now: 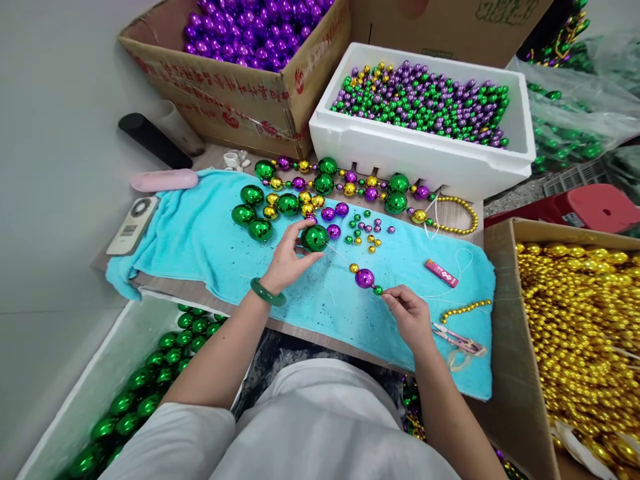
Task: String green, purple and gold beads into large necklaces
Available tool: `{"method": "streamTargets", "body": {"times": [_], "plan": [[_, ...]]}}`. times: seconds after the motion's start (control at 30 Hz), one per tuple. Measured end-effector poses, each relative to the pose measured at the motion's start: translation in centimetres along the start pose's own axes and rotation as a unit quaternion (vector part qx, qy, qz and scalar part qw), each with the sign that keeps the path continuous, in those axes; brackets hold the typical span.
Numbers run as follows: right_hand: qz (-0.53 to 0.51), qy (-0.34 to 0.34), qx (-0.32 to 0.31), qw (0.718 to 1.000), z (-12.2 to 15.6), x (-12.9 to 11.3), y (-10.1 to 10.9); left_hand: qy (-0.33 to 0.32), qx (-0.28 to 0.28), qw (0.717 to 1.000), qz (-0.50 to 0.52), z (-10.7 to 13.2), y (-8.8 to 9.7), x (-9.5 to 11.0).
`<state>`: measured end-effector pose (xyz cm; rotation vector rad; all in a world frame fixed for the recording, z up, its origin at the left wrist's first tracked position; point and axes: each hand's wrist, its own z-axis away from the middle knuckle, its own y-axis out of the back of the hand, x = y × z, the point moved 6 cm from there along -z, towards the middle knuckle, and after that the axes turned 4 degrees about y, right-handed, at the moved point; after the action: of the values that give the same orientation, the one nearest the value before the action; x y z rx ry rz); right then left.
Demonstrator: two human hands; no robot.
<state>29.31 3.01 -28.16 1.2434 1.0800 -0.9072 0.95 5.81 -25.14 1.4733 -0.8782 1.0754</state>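
Observation:
Over the turquoise towel point(220, 247), my left hand point(290, 257) is closed around a large shiny green bead point(315, 238). A thin white string point(340, 255) runs from this bead to a small gold bead, a purple bead point(365, 278) and a small green bead point(379, 290). My right hand point(407, 313) pinches at the string's end just beside that small green bead. Loose beads lie beyond my hands: large green ones point(260, 229), gold ones point(305, 200), purple ones point(341, 209) and several small ones point(371, 240).
A finished-looking bead strand point(350, 189) lies along the back. Snips point(460, 340), a short gold bead chain point(466, 311) and a pink packet point(441, 273) lie right. A white foam box point(420, 143), purple-bead carton point(215, 87), gold-bead carton point(525, 333) and green-bead bin point(85, 373) surround the table.

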Motion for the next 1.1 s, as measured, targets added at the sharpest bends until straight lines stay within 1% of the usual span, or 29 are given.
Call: {"method": "streamTargets", "body": {"times": [0.07,0.13,0.23,0.3,0.33,0.4,0.43,0.5,0.53,0.57,0.63,0.67,0.73,0.83,0.97,1.03,1.1], "plan": [[0.010,0.001,-0.004,1.000,0.1,-0.1,0.1,-0.022,0.004,0.999,-0.033,0.1,0.1,0.5],[0.021,0.001,-0.006,1.000,0.2,-0.2,0.2,-0.059,0.016,0.993,-0.096,0.3,0.1,1.3],[0.035,0.005,-0.006,0.999,0.2,-0.3,0.3,-0.128,0.029,0.970,-0.205,0.8,-0.3,2.7],[0.036,0.011,-0.007,0.999,0.1,-0.3,0.2,-0.158,0.018,0.958,-0.238,1.3,-1.0,3.4],[0.035,0.013,-0.007,0.999,0.0,-0.3,0.1,-0.164,0.004,0.957,-0.237,1.6,-1.4,3.5],[0.031,0.015,-0.006,0.999,-0.1,-0.2,-0.1,-0.157,-0.025,0.966,-0.205,2.0,-2.2,3.5],[0.030,0.015,-0.006,0.999,-0.1,-0.1,-0.1,-0.142,-0.034,0.974,-0.172,2.1,-2.5,3.4],[0.029,0.016,-0.006,0.999,-0.1,0.0,-0.2,-0.090,-0.031,0.994,-0.062,2.1,-2.6,2.8],[0.028,0.017,-0.007,0.999,0.0,0.0,-0.2,-0.053,-0.024,0.998,0.006,2.0,-2.6,2.4],[0.028,0.017,-0.008,0.999,0.0,0.0,-0.2,-0.013,-0.020,0.997,0.073,1.9,-2.7,1.8],[0.030,0.016,-0.008,0.999,0.1,0.0,-0.1,0.063,-0.026,0.982,0.175,1.7,-3.0,0.9],[0.031,0.015,-0.007,0.999,0.1,0.0,-0.1,0.092,-0.033,0.974,0.204,1.6,-3.2,0.6],[0.028,0.008,-0.002,1.000,0.1,0.2,-0.1,0.128,-0.039,0.961,0.241,1.6,-3.5,0.4],[-0.008,-0.010,0.001,1.000,0.0,0.6,-0.2,0.143,-0.048,0.944,0.294,1.7,-3.7,0.7],[-0.058,-0.025,-0.009,0.998,-0.3,1.3,-0.5,0.142,-0.074,0.925,0.343,2.0,-3.9,1.3],[-0.057,-0.019,-0.014,0.998,-0.4,1.4,-0.4,0.128,-0.081,0.925,0.349,2.0,-3.8,1.6],[-0.045,-0.011,-0.015,0.999,-0.6,1.4,-0.2,0.100,-0.088,0.932,0.338,2.0,-3.6,2.0]]}}
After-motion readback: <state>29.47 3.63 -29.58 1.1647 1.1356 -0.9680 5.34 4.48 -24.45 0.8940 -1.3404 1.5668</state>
